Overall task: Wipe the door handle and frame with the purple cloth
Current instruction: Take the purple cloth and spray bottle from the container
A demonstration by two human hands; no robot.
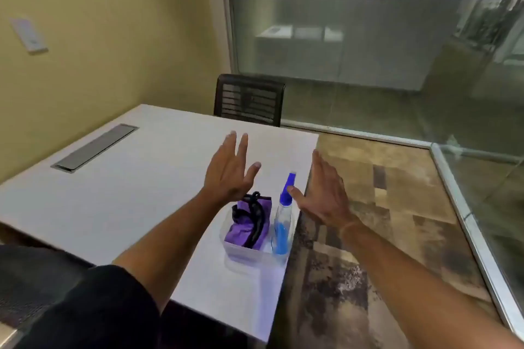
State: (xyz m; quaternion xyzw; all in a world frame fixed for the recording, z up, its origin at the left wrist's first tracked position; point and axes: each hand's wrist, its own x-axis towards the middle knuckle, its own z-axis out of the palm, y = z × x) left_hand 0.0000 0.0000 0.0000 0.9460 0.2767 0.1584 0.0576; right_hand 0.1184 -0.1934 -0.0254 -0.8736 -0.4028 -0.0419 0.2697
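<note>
The purple cloth (246,228) lies bunched in a clear plastic tub (241,259) near the right edge of the white table (119,201), with a black cord draped over it. A spray bottle (282,224) with a blue nozzle and blue liquid stands upright at the tub's right side. My left hand (229,171) hovers above and beyond the tub, fingers spread, holding nothing. My right hand (326,195) is held flat to the right of the bottle, thumb near the nozzle, also empty. No door handle is in view.
A black mesh chair (249,99) stands at the table's far side. A grey cable hatch (95,147) is set in the tabletop. Glass partition walls with metal frames (465,215) run behind and to the right. Patterned carpet (368,235) covers the floor on the right.
</note>
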